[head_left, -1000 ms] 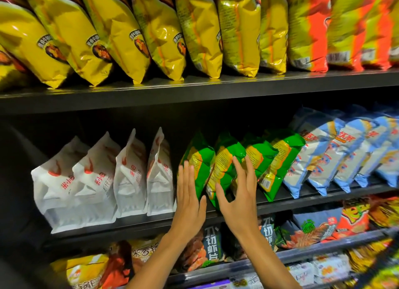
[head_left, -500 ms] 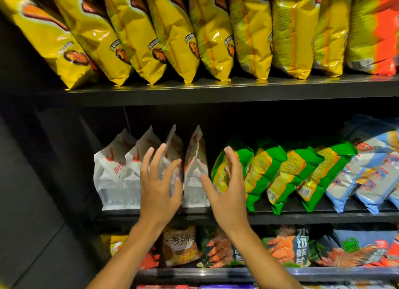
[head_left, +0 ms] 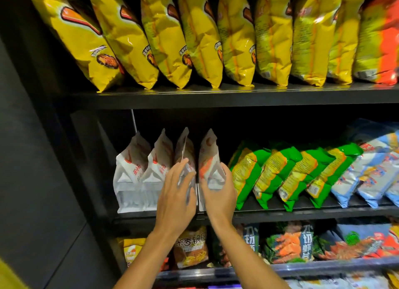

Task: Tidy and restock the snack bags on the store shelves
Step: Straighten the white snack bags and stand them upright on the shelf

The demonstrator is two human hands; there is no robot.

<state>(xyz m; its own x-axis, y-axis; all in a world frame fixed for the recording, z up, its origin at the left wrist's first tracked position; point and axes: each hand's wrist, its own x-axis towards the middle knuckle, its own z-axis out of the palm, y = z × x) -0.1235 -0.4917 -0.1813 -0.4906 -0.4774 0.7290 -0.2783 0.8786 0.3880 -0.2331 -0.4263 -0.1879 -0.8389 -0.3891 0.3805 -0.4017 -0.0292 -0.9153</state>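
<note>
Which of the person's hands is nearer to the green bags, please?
Right. The right hand sits just beside the green bags; the left hand is farther left, on the white bags.

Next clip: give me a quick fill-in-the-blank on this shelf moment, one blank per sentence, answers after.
1. Both hands are at the ____ bags on the middle shelf.
2. The right hand grips the ____most white bag.
3. Next to the white bags stand the ____ bags.
4. The left hand is on the ____ white bag from the left.

Missing words: white; right; green; third
</note>
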